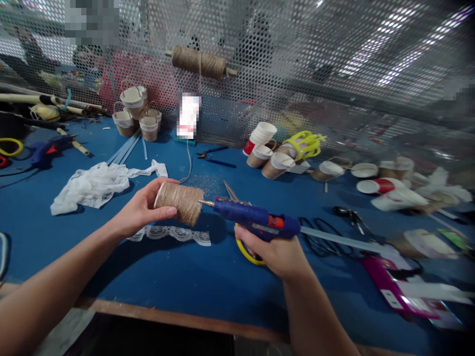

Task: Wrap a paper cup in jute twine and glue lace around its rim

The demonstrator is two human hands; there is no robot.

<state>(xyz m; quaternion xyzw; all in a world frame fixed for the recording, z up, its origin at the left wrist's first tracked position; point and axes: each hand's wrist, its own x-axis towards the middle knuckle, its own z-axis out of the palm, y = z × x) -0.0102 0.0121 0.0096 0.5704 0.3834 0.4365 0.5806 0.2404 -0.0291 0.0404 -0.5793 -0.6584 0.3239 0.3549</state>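
My left hand (143,207) grips a paper cup wrapped in jute twine (181,201), tilted on its side with its rim toward the palm. In my right hand (272,249) is a blue hot glue gun (256,217), fingers closed round its handle. The metal nozzle points left and sits at the cup's bottom end; whether it touches cannot be made out. A clear glue stick (337,238) juts from the gun's back. Partly behind the gun lie scissors with yellow handles (249,254). Below the cup, a strip of white lace (174,235) rests on the table.
The blue table (178,282) ends at a perforated metal screen, where a twine roll (198,62) hangs. Crumpled white lace (92,185), glue sticks (126,148) and finished little buckets (135,111) lie left. Pliers (217,157), more cups (276,163) and a purple power strip (399,289) are rightward.
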